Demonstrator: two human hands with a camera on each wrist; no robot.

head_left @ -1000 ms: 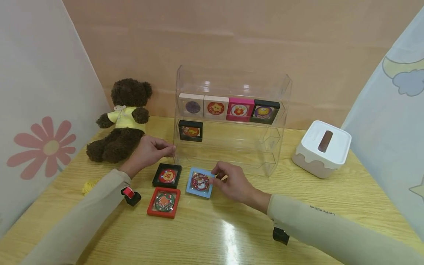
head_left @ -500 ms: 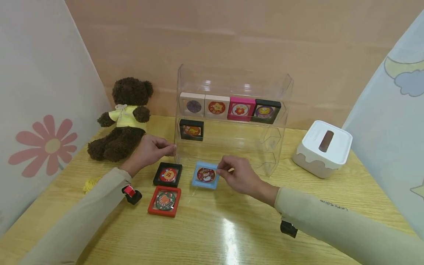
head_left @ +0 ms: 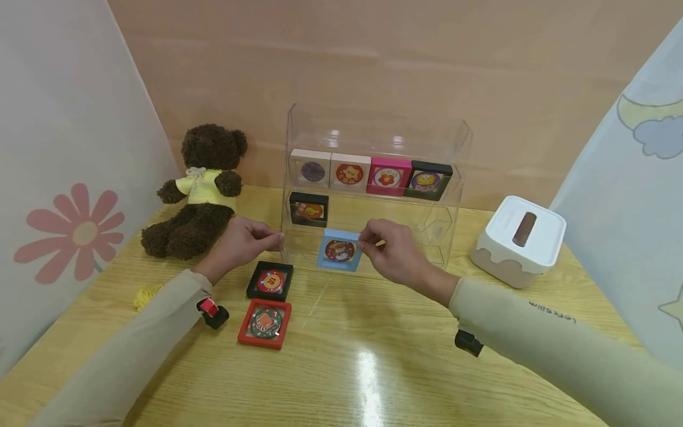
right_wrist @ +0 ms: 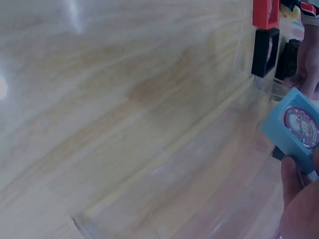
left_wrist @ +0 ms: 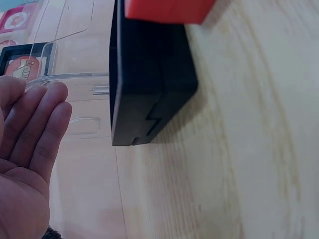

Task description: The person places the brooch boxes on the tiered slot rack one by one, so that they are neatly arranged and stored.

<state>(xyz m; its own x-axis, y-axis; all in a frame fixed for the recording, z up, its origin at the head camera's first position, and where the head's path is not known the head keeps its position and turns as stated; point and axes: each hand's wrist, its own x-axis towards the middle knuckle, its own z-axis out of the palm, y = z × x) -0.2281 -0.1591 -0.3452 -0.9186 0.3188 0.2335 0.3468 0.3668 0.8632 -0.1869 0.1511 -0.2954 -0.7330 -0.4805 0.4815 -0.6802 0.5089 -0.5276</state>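
My right hand [head_left: 392,249] pinches the right edge of a light blue square frame [head_left: 322,261] with a round red badge behind its clear window. In the head view it overlaps the lower front of a clear acrylic display rack [head_left: 373,228]; the right wrist view shows the thumb and fingers at one side of the blue frame [right_wrist: 284,124]. My left hand [head_left: 240,240] pinches the rack's left front edge with thumb and fingertips. Just in front of it lie a black frame [head_left: 257,293] and a red frame [head_left: 243,338], flat on the table.
On the rack's upper tier stand white frames [head_left: 305,155], a pink frame [head_left: 392,163] and a black one; another black frame [head_left: 309,197] is below, far left. A brown teddy bear [head_left: 187,231] sits left, near yellow yarn [head_left: 146,296]. A white-lidded box [head_left: 546,228] stands right.
The right hand has lifted the blue frame off the table and carried it forward and slightly right, tilting it upright before the rack. The left hand stays at the rack's edge.
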